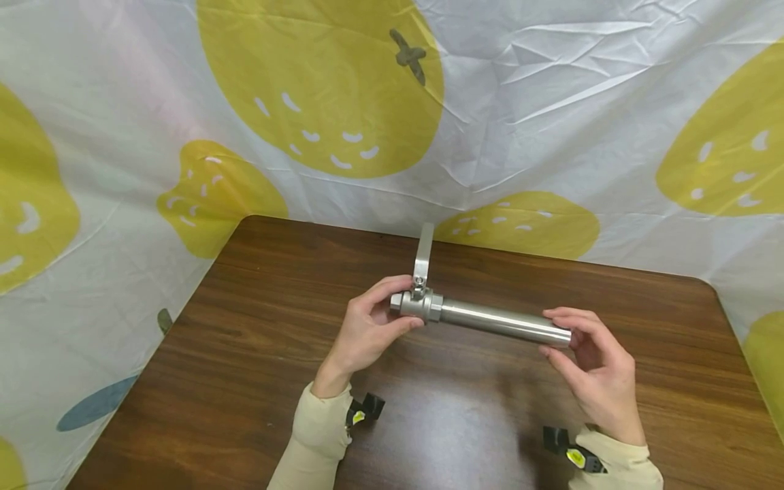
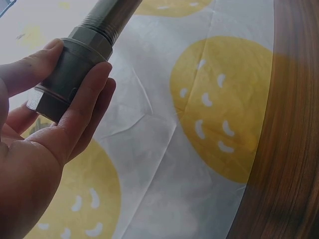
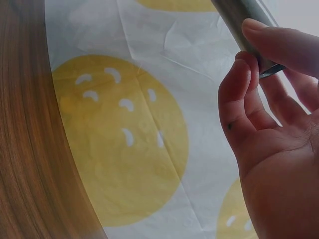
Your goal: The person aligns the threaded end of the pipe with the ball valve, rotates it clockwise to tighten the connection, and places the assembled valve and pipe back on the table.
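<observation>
A metal ball valve (image 1: 418,306) with a flat lever handle (image 1: 424,252) is joined to a shiny steel pipe (image 1: 502,321). Thumb and fingers of my left hand (image 1: 367,327) grip the valve body from its left end. In the left wrist view, threads show where the pipe (image 2: 112,20) enters the valve's hex end. My right hand (image 1: 597,364) pinches the pipe's free right end between thumb and fingers. The right wrist view shows that pipe end (image 3: 269,67) between the fingertips. Both hands hold the assembly over the table, with the lever pointing toward the back.
Beneath the hands lies a dark brown wooden table (image 1: 275,286). A white cloth (image 1: 527,122) printed with yellow fruit hangs behind it and along its sides. Each wrist wears a small black camera, the left camera (image 1: 367,407) and the right camera (image 1: 576,452).
</observation>
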### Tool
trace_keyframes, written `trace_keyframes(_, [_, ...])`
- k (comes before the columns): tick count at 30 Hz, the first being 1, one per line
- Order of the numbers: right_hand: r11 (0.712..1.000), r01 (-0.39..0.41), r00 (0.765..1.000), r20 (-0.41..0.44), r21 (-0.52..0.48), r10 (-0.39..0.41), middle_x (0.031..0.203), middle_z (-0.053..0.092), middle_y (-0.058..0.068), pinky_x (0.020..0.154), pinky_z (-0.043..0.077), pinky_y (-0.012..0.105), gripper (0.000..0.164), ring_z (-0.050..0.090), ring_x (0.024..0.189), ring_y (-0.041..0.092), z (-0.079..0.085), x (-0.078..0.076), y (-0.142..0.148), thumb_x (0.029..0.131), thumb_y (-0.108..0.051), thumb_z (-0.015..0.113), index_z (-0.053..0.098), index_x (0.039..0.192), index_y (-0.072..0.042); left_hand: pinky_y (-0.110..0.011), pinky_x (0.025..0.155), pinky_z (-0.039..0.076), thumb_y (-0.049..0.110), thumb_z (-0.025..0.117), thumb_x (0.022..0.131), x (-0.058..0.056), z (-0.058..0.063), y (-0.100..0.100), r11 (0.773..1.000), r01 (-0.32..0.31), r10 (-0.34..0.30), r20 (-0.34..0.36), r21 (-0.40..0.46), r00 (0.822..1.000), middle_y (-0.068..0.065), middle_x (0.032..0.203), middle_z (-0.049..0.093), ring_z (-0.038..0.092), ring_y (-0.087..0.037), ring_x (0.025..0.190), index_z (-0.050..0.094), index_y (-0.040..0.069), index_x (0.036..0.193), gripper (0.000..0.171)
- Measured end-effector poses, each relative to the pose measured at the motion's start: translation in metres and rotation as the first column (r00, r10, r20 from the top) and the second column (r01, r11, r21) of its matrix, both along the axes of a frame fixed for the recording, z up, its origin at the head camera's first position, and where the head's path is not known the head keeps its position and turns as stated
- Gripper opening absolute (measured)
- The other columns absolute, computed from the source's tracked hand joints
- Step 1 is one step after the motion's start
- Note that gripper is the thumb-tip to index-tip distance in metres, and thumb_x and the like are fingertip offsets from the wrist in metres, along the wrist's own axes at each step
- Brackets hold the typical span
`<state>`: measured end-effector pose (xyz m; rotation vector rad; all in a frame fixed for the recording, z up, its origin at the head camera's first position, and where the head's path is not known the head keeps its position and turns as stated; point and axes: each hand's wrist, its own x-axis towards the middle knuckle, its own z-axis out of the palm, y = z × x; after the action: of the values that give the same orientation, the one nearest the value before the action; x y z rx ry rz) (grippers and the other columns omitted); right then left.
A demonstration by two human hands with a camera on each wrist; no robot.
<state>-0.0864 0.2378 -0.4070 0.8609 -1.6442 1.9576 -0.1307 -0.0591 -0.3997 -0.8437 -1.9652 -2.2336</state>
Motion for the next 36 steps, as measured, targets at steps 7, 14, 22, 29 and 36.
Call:
trace_keyframes(7, [1.0, 0.0, 1.0, 0.009, -0.007, 0.0, 0.107, 0.051, 0.034, 0.085, 0.047, 0.025, 0.046, 0.052, 0.104, 0.034, 0.0023, 0.0017, -0.0019, 0.059, 0.033, 0.06, 0.045, 0.102, 0.027, -0.022, 0.08, 0.049, -0.011, 0.069, 0.069, 0.0, -0.0001, -0.0003, 1.0, 0.0, 0.0, 0.001, 0.0, 1.0, -0.016, 0.119, 0.051, 0.051, -0.018, 0.1, 0.051, -0.004, 0.119, 0.053])
trace_keyframes(14, [1.0, -0.005, 1.0, 0.012, -0.014, 0.005, 0.108, 0.051, 0.034, 0.086, 0.047, 0.025, 0.046, 0.052, 0.105, 0.034, 0.0042, 0.0028, -0.0031, 0.059, 0.033, 0.059, 0.044, 0.102, 0.027, -0.022, 0.081, 0.049, -0.01, 0.069, 0.07, 0.0004, -0.0002, -0.0001, 1.0, 0.0, 0.0, 0.005, -0.001, 1.0, -0.017, 0.119, 0.05, 0.051, -0.018, 0.1, 0.051, -0.004, 0.119, 0.053])
trace_keyframes(22, [1.0, -0.002, 1.0, 0.019, -0.008, 0.002, 0.107, 0.051, 0.034, 0.086, 0.047, 0.025, 0.047, 0.052, 0.104, 0.034, 0.0048, 0.0034, -0.0031, 0.059, 0.033, 0.059, 0.044, 0.103, 0.027, -0.022, 0.082, 0.049, -0.01, 0.069, 0.07, 0.0005, 0.0, -0.0003, 1.0, 0.003, -0.003, 0.006, -0.002, 1.0, -0.016, 0.119, 0.051, 0.051, -0.018, 0.101, 0.051, -0.003, 0.119, 0.053])
trace_keyframes(29, [1.0, 0.003, 1.0, 0.031, -0.006, -0.003, 0.108, 0.05, 0.034, 0.086, 0.047, 0.026, 0.048, 0.053, 0.104, 0.035, 0.0042, 0.0037, -0.0021, 0.06, 0.033, 0.059, 0.043, 0.104, 0.027, -0.022, 0.083, 0.048, -0.009, 0.069, 0.07, 0.0005, 0.0003, 0.0001, 1.0, 0.006, -0.006, -0.013, 0.01, 1.0, -0.018, 0.119, 0.05, 0.051, -0.018, 0.101, 0.051, -0.006, 0.119, 0.052])
trace_keyframes(36, [1.0, 0.01, 0.998, 0.059, 0.006, -0.011, 0.107, 0.052, 0.034, 0.082, 0.049, 0.024, 0.049, 0.057, 0.1, 0.03, 0.0014, 0.0038, 0.0002, 0.061, 0.033, 0.059, 0.043, 0.107, 0.026, -0.022, 0.083, 0.048, -0.006, 0.07, 0.07, 0.0007, 0.0009, 0.0006, 1.0, 0.002, -0.002, -0.022, 0.021, 1.0, -0.02, 0.118, 0.05, 0.051, -0.018, 0.101, 0.051, -0.007, 0.118, 0.052])
